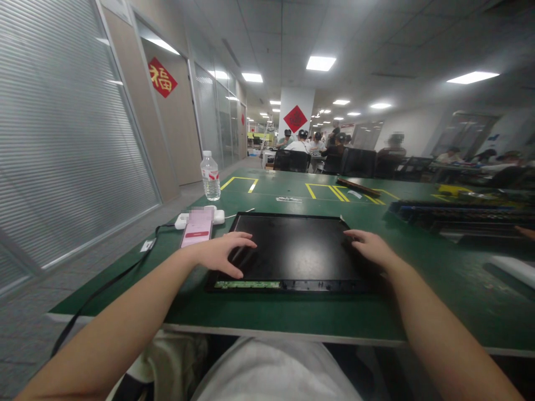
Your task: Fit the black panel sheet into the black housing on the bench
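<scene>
A flat black display panel (292, 245) lies on the green table (267, 314) in front of me, with a green circuit strip (247, 284) along the left part of its near edge. Over the panel's left side is my left hand (225, 253), its fingers spread and holding nothing. At the right side, my right hand (371, 247) has its fingers apart, fingertips by the panel's upper right edge. Whether either hand touches the panel cannot be told.
Left of the panel are a phone (197, 227), a white adapter (217, 215) with a cable, and a water bottle (210, 177). Dark long parts (443, 214) and a white object (514, 270) lie at the right. A dark strip (358, 186) rests at the back. Several people sit beyond.
</scene>
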Action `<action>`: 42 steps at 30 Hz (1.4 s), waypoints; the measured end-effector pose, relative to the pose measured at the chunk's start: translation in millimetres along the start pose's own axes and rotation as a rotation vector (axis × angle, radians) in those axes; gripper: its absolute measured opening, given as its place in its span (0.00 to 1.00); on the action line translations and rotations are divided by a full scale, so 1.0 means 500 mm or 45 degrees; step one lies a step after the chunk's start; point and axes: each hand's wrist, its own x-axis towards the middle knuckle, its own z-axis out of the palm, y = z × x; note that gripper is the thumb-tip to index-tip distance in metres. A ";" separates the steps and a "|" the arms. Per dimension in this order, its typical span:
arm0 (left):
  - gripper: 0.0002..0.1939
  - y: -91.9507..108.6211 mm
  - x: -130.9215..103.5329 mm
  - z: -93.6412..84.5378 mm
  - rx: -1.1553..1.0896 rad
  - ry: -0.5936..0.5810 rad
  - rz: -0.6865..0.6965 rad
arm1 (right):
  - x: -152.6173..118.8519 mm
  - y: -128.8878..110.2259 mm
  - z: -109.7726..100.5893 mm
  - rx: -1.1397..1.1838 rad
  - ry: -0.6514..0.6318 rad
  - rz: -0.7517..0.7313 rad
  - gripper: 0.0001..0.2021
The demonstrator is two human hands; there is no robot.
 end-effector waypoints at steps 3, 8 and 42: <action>0.43 -0.003 -0.003 -0.003 -0.001 -0.044 0.042 | 0.002 0.008 0.007 -0.036 -0.086 -0.020 0.23; 0.45 -0.012 -0.002 -0.004 -0.002 -0.018 0.128 | 0.005 0.012 0.011 -0.067 -0.142 -0.057 0.22; 0.26 -0.040 0.024 0.014 0.164 0.326 -0.166 | 0.000 0.002 -0.013 0.051 0.050 0.167 0.16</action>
